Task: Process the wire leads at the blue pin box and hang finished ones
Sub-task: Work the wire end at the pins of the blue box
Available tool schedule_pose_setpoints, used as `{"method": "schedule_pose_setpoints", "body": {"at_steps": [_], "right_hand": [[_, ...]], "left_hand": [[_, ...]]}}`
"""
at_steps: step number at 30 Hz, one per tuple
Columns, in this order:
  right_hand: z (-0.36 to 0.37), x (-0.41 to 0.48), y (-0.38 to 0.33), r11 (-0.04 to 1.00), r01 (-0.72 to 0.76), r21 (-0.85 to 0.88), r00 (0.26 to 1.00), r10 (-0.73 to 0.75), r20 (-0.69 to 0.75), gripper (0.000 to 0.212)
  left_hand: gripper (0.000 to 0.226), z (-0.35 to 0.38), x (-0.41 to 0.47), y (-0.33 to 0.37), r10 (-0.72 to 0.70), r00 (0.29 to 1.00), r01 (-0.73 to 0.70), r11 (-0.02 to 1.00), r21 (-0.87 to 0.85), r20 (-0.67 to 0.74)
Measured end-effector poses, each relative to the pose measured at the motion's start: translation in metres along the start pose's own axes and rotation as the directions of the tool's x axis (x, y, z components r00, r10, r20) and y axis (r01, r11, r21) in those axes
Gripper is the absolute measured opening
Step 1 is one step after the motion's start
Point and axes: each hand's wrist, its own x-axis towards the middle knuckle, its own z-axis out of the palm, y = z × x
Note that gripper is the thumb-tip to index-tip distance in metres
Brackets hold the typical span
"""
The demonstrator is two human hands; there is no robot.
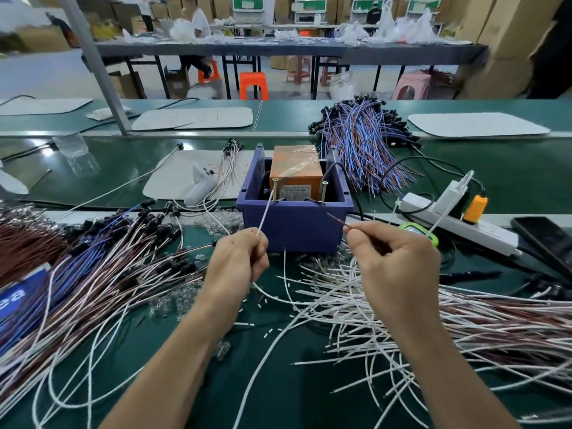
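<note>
Nearest, loose leads (309,320), mostly white, sprawl across the green mat, within easy reach for picking. The left hand (238,258) pinches a white lead (265,212) between thumb and fingers. Its tip reaches up to the left pin (275,185), likely to make contact there. The right hand (396,261) pinches a brown lead (337,220), whose free tip is aimed at the blue box (294,226) but is short of the right pin (325,188); it seems to be the next one up. On the left lie capped leads (123,252), probably kept apart from the bare ones. A blue label (15,300) at the left edge shows only "ea". Inside the box sits a taped orange unit (297,171), its label print too small to read. To the right lies a power strip (458,226). Farther back rests a bundle (365,140) of blue and brown leads.
</note>
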Motion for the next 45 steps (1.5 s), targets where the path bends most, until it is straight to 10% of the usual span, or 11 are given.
{"method": "schedule_pose_setpoints", "body": {"at_steps": [6,12,45], "right_hand": [[0.002,0.019,-0.02,0.926,0.225,-0.305,0.973,-0.23,0.021,0.017],[0.01,0.04,-0.022,0.843,0.19,-0.502,0.98,-0.133,0.149,0.023],[0.02,0.031,-0.012,0.869,0.185,-0.46,0.982,-0.18,0.056,0.037]], "left_hand": [[0.029,0.008,-0.001,-0.009,0.085,0.995,-0.082,0.996,0.047,-0.056],[0.024,0.007,0.0,-0.009,0.085,0.996,-0.082,0.994,0.069,-0.038],[0.032,0.005,0.008,-0.02,0.135,0.991,-0.135,0.99,0.032,-0.006]]}}
